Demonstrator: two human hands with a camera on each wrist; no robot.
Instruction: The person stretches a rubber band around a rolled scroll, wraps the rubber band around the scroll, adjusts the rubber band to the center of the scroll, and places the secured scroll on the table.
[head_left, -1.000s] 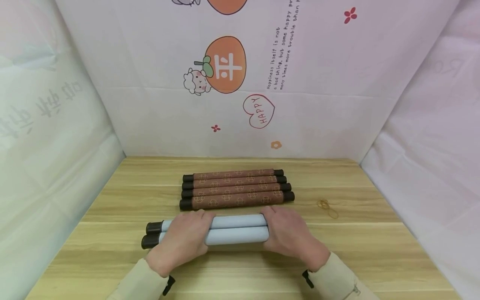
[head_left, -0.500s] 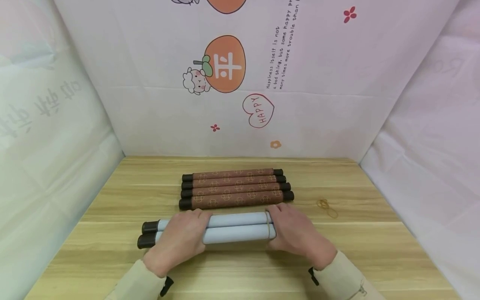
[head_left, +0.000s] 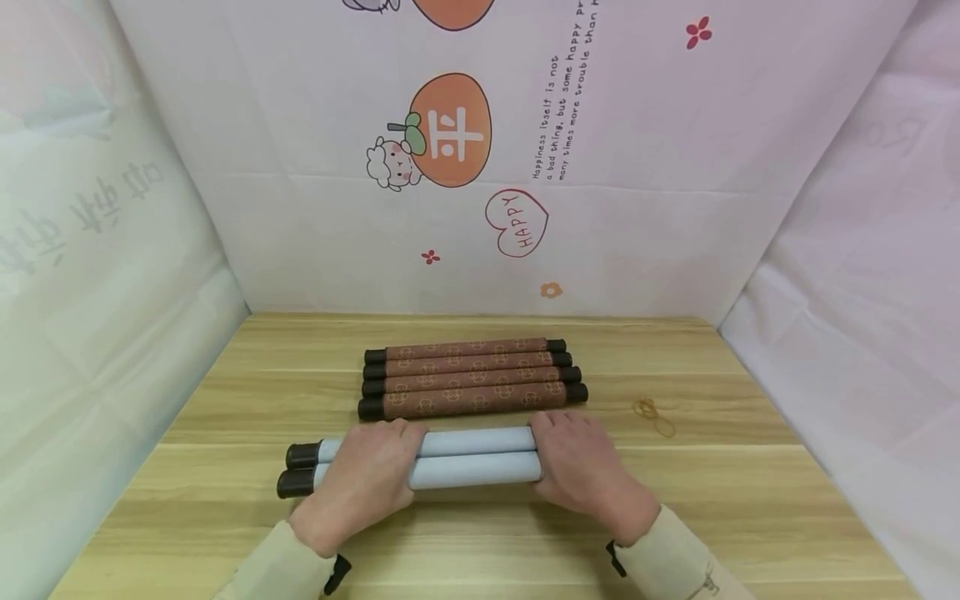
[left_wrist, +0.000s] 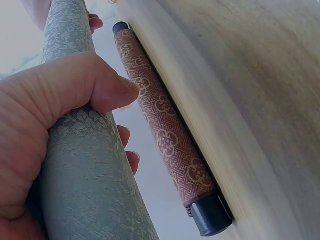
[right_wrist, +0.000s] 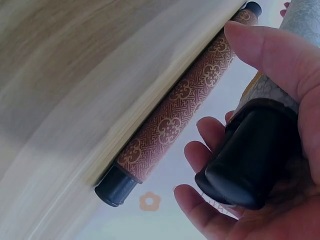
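- While both hands are curled round the two pale blue rolls, the step I judge to be in hand is holding them together as a pair.
- My next move, I think, calls for an even squeeze, so that neither roll slips past the other.
- My left hand grips the pair, with the black left caps jutting out at 9 o'clock.
- My right hand holds the other end; a black right cap sits within its grasp.
- A yellow strip shows beside that cap, possibly a band; I can't be sure.
- The pair spans between my hands: 3 o'clock from the left, 9 o'clock from the right.
- Just beyond, at 12 o'clock, four brown patterned rolls lie side by side on the desk.
- A thin yellow loop lies at 2 o'clock from my right hand.
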